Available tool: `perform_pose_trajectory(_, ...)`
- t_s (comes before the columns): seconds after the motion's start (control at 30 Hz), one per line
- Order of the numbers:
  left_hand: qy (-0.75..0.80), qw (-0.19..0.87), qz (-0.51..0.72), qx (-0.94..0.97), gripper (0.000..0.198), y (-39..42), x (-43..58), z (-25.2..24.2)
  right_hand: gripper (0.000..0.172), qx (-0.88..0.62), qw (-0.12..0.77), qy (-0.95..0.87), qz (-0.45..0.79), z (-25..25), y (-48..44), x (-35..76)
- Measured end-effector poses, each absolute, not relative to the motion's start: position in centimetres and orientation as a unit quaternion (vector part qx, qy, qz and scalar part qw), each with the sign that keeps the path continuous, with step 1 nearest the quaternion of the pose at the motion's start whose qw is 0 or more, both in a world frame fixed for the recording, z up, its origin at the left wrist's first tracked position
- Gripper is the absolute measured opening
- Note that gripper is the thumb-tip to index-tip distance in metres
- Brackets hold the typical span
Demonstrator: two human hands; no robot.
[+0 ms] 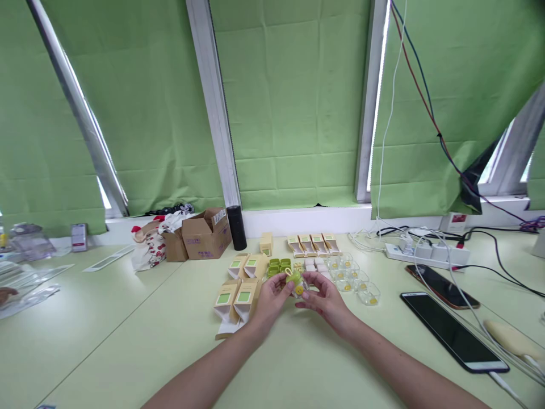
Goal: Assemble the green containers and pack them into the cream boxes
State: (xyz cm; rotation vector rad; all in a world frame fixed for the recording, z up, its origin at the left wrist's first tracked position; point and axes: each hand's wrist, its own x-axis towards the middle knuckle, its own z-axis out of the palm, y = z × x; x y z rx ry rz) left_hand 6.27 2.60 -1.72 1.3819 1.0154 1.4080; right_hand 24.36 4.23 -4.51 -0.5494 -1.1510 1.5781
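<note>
Between my two hands, above the table, is a small clear case with a green lid, a pale cord loop and a yellow round piece (pixel 297 283). My left hand (pixel 275 295) pinches it from the left, and my right hand (pixel 321 295) grips its right side. Left of my left hand lie several cream boxes with green labels (pixel 244 297), their flaps spread. Just behind my hands are green square lids (pixel 279 263) and small white pieces (pixel 315 264). To the right sit several clear cases with yellow pieces inside (pixel 368 294).
Behind stand more open cream boxes (pixel 314 245), one upright cream box (pixel 266 243), a black bottle (pixel 237 228) and a cardboard carton (pixel 207 234). At right lie phones (pixel 453 329), a power strip (pixel 426 253) and cables. Another person's hand (pixel 6 293) shows at far left.
</note>
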Motion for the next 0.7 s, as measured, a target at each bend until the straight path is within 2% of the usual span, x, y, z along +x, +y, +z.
perform_pose_trajectory(0.2,0.433,0.422,0.56,0.566,0.067,3.08,6.17,-2.14,0.06,-0.239,0.519,-0.498,0.652,-4.53,4.3,24.43)
perform_pose_trajectory(0.43,0.445,0.413,0.559,0.564,0.073,3.26,5.99,-2.28,0.054,-0.244,0.529,-0.553,0.596,-4.55,4.54,24.4)
perform_pose_trajectory(0.7,0.416,0.411,0.573,0.574,0.067,2.96,6.25,-2.25,0.065,-0.234,0.551,-0.545,0.587,-4.12,4.18,24.03)
